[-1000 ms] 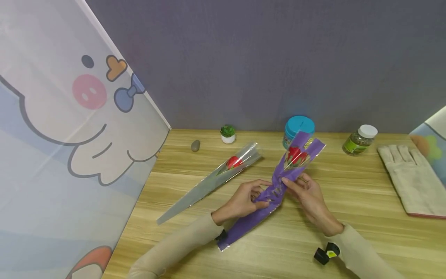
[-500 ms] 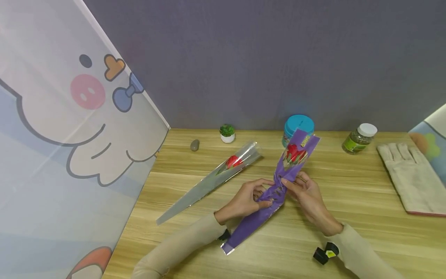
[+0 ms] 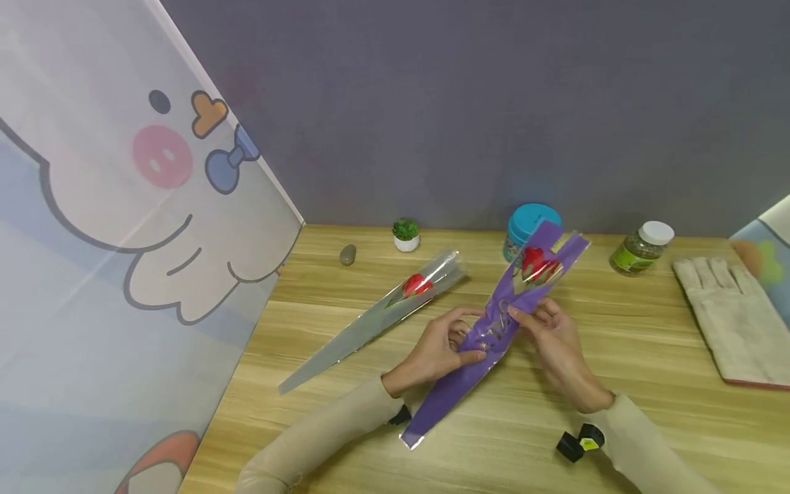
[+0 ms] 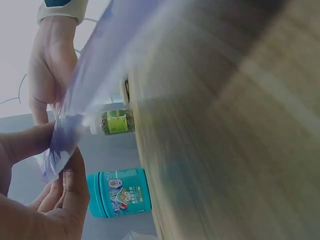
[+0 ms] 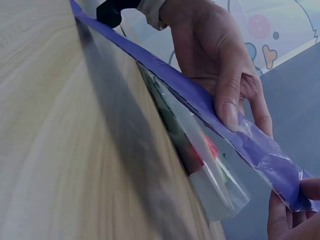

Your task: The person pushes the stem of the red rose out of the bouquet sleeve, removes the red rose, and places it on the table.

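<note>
A rose in a purple wrapping sleeve [image 3: 441,398] is held slantwise over the table, its red bloom [image 3: 535,266] showing through a see-through part near the wide top. My left hand [image 3: 434,348] grips the sleeve around its middle, thumb on the near face and fingers behind. Higher up, just below the bloom, my right hand [image 3: 558,351] pinches the wrap between thumb and fingers. In the right wrist view, the left thumb [image 5: 230,107] presses on the purple film [image 5: 270,155]. The plastic is creased between both hands. A second red rose [image 3: 416,285] lies in a clear sleeve [image 3: 345,346] to the left.
Along the back stand a small potted plant [image 3: 406,235], a blue-lidded tub [image 3: 524,230] partly behind the purple sleeve, and a white-capped jar [image 3: 642,248]. A grey stone [image 3: 348,254] lies at back left. Pale work gloves [image 3: 734,319] lie on the right.
The purple sleeve shifts slightly left, then back right, with its top reaching a little higher and further right now. Both hands keep hold; the right thumb sits slightly higher. The clear-wrapped rose stays put.
</note>
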`<state>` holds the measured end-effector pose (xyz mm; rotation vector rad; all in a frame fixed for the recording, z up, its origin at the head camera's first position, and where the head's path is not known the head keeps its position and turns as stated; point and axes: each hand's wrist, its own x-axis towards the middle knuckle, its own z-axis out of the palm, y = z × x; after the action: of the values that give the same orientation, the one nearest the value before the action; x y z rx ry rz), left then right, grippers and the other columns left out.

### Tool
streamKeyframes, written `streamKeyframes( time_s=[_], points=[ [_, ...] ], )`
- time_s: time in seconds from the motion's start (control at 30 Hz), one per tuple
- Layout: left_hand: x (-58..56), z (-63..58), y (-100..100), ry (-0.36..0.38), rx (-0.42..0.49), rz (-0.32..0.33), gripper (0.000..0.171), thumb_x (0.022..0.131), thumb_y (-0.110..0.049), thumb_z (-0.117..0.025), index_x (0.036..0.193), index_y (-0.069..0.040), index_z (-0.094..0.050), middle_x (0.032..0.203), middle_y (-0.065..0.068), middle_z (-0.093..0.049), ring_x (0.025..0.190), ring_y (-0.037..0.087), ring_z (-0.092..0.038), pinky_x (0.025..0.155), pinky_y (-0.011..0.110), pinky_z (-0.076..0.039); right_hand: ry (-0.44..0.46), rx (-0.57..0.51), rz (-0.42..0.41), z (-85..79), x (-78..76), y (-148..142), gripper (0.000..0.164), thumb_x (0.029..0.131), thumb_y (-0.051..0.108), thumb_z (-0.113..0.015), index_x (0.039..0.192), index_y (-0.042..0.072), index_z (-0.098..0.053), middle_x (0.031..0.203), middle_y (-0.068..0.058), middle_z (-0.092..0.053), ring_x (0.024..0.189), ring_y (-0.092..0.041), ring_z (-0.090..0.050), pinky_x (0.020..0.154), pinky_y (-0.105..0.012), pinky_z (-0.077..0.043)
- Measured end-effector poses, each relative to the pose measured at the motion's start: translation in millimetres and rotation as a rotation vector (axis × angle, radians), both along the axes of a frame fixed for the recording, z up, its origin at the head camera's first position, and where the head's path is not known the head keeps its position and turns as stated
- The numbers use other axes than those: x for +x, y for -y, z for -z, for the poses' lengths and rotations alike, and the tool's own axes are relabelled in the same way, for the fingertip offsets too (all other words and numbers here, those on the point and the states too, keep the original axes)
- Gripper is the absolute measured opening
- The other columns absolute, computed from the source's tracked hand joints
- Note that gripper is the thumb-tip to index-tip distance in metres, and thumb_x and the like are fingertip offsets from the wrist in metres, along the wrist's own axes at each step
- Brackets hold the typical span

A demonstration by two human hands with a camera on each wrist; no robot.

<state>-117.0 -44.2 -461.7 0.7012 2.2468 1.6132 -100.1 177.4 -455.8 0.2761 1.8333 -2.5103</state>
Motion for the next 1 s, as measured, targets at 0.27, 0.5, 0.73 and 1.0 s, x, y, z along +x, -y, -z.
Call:
streamKeyframes(
  time_s=[0.27, 0.5, 0.73, 1.0],
  points=[
    [-0.2, -0.4, 1.6, 0.0, 0.018, -0.07, 0.07, 0.083, -0.002, -0.087, 0.144, -0.019, -0.057, 0.097, 0.014, -0.078, 0.074, -0.001, -0.065, 0.069, 0.017, -0.056, -0.066, -0.051, -0.004, -8.0, -1.1, -5.3, 0.03, 0.099, -0.001, -0.068, 0.12, 0.021, -0.065, 0.107, 0.013, -0.079, 0.095, -0.002, -0.074, 0.084, -0.021, -0.061],
    [-1.6, 1.3, 3.7, 0.04, 0.045, -0.055, 0.064, 0.084, -0.004, -0.087, 0.141, -0.012, -0.059, 0.098, 0.019, -0.077, 0.074, 0.0, -0.066, 0.071, 0.015, -0.055, -0.121, -0.074, -0.023, -14.6, -4.3, -10.0, 0.034, 0.099, -0.001, -0.067, 0.128, 0.015, -0.06, 0.112, 0.011, -0.079, 0.101, -0.004, -0.074, 0.087, -0.022, -0.062],
    [2.1, 4.2, 9.8, 0.155, 0.048, 0.008, 0.052, 0.083, -0.003, -0.086, 0.13, -0.006, -0.065, 0.104, 0.015, -0.074, 0.075, 0.0, -0.065, 0.073, 0.015, -0.055, -0.192, -0.087, -0.007, -24.3, -11.5, -21.8, 0.034, 0.098, -0.005, -0.066, 0.127, 0.013, -0.063, 0.11, 0.008, -0.079, 0.098, -0.004, -0.075, 0.083, -0.021, -0.062],
    [7.2, 2.6, 15.5, 0.257, 0.044, 0.071, 0.035, 0.084, -0.004, -0.085, 0.116, -0.005, -0.072, 0.098, -0.001, -0.073, 0.076, 0.0, -0.064, 0.072, 0.015, -0.054, -0.262, -0.178, 0.005, -41.8, -21.9, -39.3, 0.038, 0.098, -0.011, -0.062, 0.129, 0.01, -0.063, 0.11, 0.003, -0.081, 0.096, -0.008, -0.077, 0.08, -0.021, -0.063]
  ],
)
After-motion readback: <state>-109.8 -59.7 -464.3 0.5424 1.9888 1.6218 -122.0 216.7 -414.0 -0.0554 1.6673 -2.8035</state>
